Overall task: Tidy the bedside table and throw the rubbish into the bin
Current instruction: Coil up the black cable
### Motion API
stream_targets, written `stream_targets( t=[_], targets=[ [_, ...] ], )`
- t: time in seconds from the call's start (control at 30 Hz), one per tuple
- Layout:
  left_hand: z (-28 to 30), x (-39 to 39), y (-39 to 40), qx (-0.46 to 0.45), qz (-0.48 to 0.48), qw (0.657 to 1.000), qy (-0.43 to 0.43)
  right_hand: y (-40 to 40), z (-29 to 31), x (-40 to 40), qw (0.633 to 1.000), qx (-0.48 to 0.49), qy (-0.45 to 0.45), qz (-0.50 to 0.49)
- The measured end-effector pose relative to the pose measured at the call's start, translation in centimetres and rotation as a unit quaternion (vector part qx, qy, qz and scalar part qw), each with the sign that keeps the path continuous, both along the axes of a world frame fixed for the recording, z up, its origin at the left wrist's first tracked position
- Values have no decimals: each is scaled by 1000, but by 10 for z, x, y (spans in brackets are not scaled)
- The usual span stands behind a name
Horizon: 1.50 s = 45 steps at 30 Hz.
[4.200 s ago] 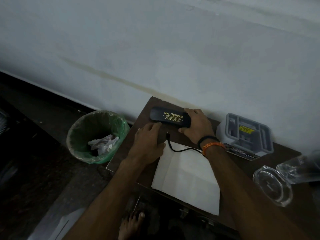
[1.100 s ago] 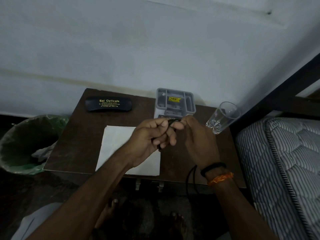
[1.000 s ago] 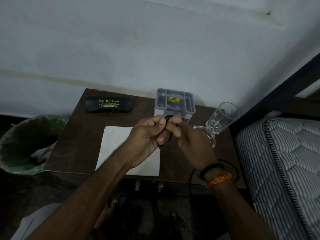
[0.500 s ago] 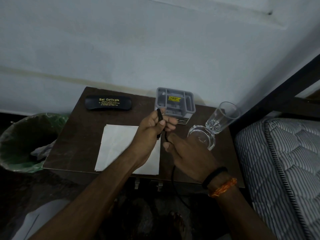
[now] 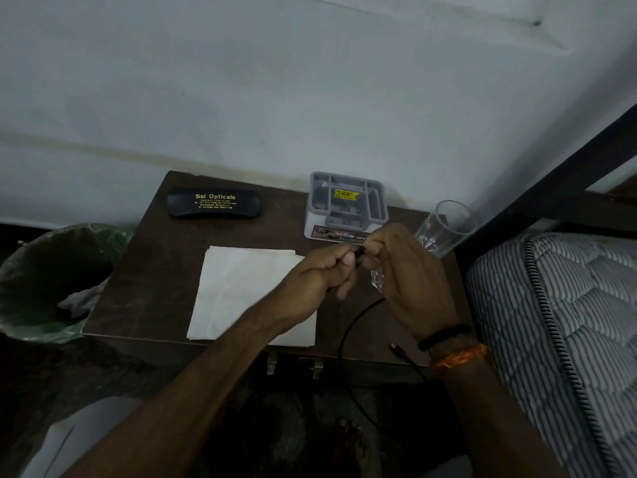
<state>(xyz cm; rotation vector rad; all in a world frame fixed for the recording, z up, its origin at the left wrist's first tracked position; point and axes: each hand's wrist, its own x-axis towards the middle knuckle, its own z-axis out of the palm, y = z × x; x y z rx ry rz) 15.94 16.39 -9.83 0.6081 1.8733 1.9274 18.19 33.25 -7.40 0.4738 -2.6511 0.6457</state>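
Both hands work above the surface (image 5: 144, 270): the left hand (image 5: 320, 274) and right hand (image 5: 410, 277) each pinch the black cable (image 5: 344, 332) between fingertips, so each grip is grasping the cable. Its loose length loops down past the front edge, the plug end (image 5: 396, 348) dangling. To coil it well, I judge the left should anchor the loops while the right feeds even turns, keeping clear of the glass (image 5: 444, 225) just behind. The coil could then go in the grey organiser (image 5: 348, 201). The bin (image 5: 44, 288) stands left of the surface, holding crumpled paper.
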Motion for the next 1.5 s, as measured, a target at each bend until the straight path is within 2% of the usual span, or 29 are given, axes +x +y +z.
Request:
stream_targets(
  t=[0.1, 0.33, 0.47, 0.53, 0.7, 0.8, 1.03, 1.2, 1.37, 1.5],
  targets=[
    [2, 1, -4, 62, -13, 996, -57, 3, -7, -4, 1000, -3, -4, -29],
    [0, -3, -3, 191, 51, 966, -164, -5, -19, -5, 987, 40, -144, -56],
    [0, -6, -2, 217, 79, 956, -179, -13, -18, 2, 974, 16, -226, -12],
    [-2, -7, -1, 192, 100, 963, -162, -18, -14, 5, 968, 36, -249, 9],
    [-9, -8, 1, 75, 153, 983, -70, -25, -3, 11, 976, 55, -210, 34],
    [-10, -3, 4, 10, 138, 990, -14, -24, 8, 12, 987, 32, -154, 41],
    [-9, -2, 3, 14, 74, 997, 4, -3, 19, 10, 997, -9, -54, 45],
    [-5, 4, 5, 15, 3, 999, 33, 5, 13, 2, 999, -18, 29, -12],
    [-5, 4, 3, 52, -29, 998, -6, 9, 5, -3, 997, -68, 10, -39],
    [-6, 2, 3, 90, -2, 995, -48, 9, -11, -7, 992, -54, -99, -49]
  ],
)
